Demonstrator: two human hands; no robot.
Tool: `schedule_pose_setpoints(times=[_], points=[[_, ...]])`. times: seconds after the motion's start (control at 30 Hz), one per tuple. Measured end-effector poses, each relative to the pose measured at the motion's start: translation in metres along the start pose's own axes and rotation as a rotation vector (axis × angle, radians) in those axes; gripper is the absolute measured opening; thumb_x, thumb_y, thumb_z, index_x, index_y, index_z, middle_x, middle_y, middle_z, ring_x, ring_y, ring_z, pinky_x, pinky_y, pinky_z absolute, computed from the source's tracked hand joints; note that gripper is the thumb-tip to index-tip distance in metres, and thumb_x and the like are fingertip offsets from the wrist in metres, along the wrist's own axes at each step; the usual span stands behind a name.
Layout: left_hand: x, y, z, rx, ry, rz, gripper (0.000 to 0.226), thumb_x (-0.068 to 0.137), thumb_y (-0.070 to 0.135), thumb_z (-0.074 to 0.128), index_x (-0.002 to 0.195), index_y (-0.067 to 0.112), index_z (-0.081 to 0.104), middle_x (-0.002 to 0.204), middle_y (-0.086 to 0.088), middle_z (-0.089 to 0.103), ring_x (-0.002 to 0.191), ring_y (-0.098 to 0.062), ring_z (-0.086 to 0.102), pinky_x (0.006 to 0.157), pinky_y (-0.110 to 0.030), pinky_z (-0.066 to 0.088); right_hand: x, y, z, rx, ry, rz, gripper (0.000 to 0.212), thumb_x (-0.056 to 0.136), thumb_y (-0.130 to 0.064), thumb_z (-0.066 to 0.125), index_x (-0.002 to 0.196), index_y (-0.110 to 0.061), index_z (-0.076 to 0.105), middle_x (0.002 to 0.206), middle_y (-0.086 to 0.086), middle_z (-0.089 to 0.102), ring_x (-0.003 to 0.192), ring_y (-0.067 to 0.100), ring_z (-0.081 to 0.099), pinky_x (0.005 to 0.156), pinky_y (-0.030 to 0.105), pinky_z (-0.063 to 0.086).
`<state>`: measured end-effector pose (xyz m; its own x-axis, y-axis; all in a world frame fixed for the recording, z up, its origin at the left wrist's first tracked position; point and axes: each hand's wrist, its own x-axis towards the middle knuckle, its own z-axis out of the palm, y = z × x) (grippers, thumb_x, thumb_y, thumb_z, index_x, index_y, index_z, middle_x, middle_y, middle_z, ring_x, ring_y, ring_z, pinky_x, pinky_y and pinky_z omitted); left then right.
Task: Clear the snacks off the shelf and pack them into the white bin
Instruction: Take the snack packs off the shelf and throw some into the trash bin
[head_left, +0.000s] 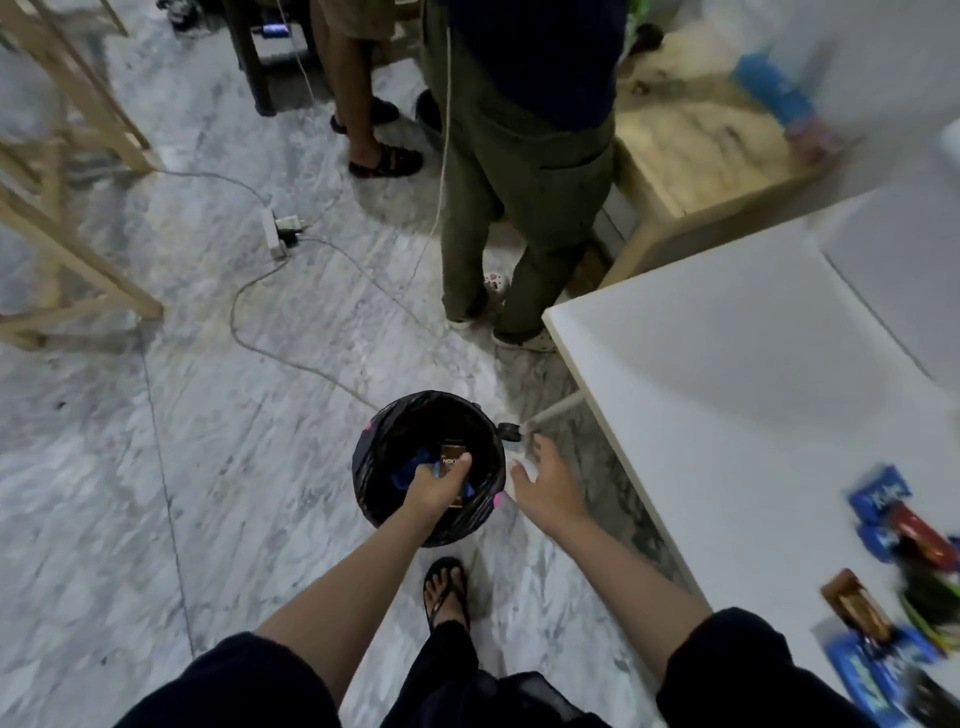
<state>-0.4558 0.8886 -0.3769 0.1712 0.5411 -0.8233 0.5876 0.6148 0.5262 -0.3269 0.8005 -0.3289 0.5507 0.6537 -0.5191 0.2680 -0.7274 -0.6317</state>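
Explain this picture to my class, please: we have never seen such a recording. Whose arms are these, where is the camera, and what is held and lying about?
There is no machine here. A person wears one wide-angle camera on the head, so you look down along their own two bare arms. The left hand grips a dark brown snack packet over a round bin lined with a black bag that stands on the marble floor; something blue already lies inside. The right hand is open, holds nothing, and hovers beside the bin. To the right is a white table with more snack packets, blue, red and brown, blurred by motion. Two other people stand further off, and a power strip lies on the floor.
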Motion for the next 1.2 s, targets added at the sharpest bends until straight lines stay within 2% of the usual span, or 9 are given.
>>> schedule_pose_setpoints(times=[0.17, 0.3, 0.43, 0.6, 0.77, 0.87, 0.97, 1.07, 1.2], points=[[-0.008, 0.01, 0.043, 0.073, -0.058, 0.198, 0.111, 0.055, 0.085, 0.058, 0.13, 0.005, 0.047, 0.125, -0.014, 0.06, 0.112, -0.028, 0.059, 0.097, -0.044, 0.049, -0.048, 0.011, -0.046, 0.053, 0.138, -0.152, 0.06, 0.094, -0.04, 0.051, 0.145, -0.015, 0.031, 0.146, 0.001, 0.042, 0.133, 0.018, 0.042, 0.099, 0.025, 0.034], [-0.111, 0.037, 0.085, 0.148, -0.083, 0.382, 0.089, 0.081, 0.062, 0.057, 0.14, 0.0, 0.034, 0.142, -0.02, 0.043, 0.127, -0.035, 0.046, 0.099, -0.037, 0.041, -0.106, 0.041, -0.094, 0.119, 0.331, -0.237, 0.059, 0.093, -0.037, 0.053, 0.144, -0.015, 0.032, 0.142, 0.002, 0.046, 0.129, 0.018, 0.045, 0.096, 0.02, 0.034], [-0.181, 0.025, 0.145, 0.18, -0.139, 0.511, 0.081, 0.081, 0.062, 0.055, 0.14, 0.011, 0.036, 0.138, -0.009, 0.047, 0.124, -0.027, 0.049, 0.092, -0.032, 0.042, -0.17, 0.095, -0.14, 0.148, 0.479, -0.233, 0.062, 0.094, -0.04, 0.05, 0.146, -0.013, 0.029, 0.151, 0.002, 0.037, 0.138, 0.017, 0.036, 0.109, 0.027, 0.03], [-0.265, -0.002, 0.234, 0.266, -0.243, 0.657, 0.072, 0.085, 0.054, 0.057, 0.141, 0.013, 0.035, 0.145, -0.011, 0.04, 0.13, -0.025, 0.043, 0.102, -0.033, 0.037, -0.258, 0.174, -0.203, 0.178, 0.68, -0.123, 0.061, 0.095, -0.039, 0.05, 0.145, -0.011, 0.031, 0.15, 0.004, 0.037, 0.138, 0.021, 0.036, 0.109, 0.033, 0.032], [-0.346, -0.043, 0.334, 0.416, -0.445, 0.816, 0.067, 0.087, 0.051, 0.057, 0.139, 0.013, 0.038, 0.131, -0.006, 0.051, 0.116, -0.022, 0.051, 0.096, -0.031, 0.042, -0.354, 0.272, -0.248, 0.207, 0.925, 0.066, 0.057, 0.095, -0.036, 0.051, 0.143, -0.01, 0.034, 0.147, 0.008, 0.041, 0.134, 0.024, 0.04, 0.107, 0.033, 0.033], [-0.384, -0.074, 0.389, 0.499, -0.572, 0.865, 0.068, 0.085, 0.053, 0.058, 0.138, 0.015, 0.04, 0.139, -0.006, 0.047, 0.126, -0.022, 0.047, 0.102, -0.035, 0.041, -0.407, 0.323, -0.259, 0.27, 1.052, 0.193, 0.053, 0.094, -0.028, 0.052, 0.141, -0.009, 0.037, 0.142, 0.011, 0.047, 0.128, 0.024, 0.046, 0.094, 0.024, 0.035], [-0.412, -0.109, 0.44, 0.597, -0.705, 0.888, 0.061, 0.083, 0.051, 0.061, 0.129, 0.014, 0.046, 0.126, -0.003, 0.055, 0.114, -0.02, 0.053, 0.099, -0.036, 0.045, -0.455, 0.372, -0.259, 0.319, 1.166, 0.314, 0.05, 0.093, -0.026, 0.055, 0.137, -0.007, 0.041, 0.138, 0.012, 0.05, 0.125, 0.026, 0.048, 0.09, 0.024, 0.035], [-0.434, -0.146, 0.487, 0.692, -0.809, 0.911, 0.026, 0.084, 0.046, 0.063, 0.096, 0.026, 0.052, 0.098, 0.008, 0.057, 0.097, -0.015, 0.055, 0.083, -0.026, 0.046, -0.492, 0.416, -0.256, 0.363, 1.254, 0.425, 0.05, 0.092, -0.027, 0.056, 0.135, -0.006, 0.043, 0.135, 0.012, 0.053, 0.122, 0.026, 0.051, 0.087, 0.024, 0.037], [-0.465, -0.184, 0.545, 0.741, -0.937, 0.879, 0.055, 0.083, 0.043, 0.065, 0.126, 0.012, 0.048, 0.126, -0.004, 0.052, 0.119, -0.018, 0.05, 0.096, -0.026, 0.038, -0.526, 0.467, -0.253, 0.396, 1.31, 0.571, 0.055, 0.093, -0.031, 0.056, 0.139, -0.006, 0.038, 0.142, 0.012, 0.046, 0.131, 0.025, 0.044, 0.102, 0.031, 0.037]])
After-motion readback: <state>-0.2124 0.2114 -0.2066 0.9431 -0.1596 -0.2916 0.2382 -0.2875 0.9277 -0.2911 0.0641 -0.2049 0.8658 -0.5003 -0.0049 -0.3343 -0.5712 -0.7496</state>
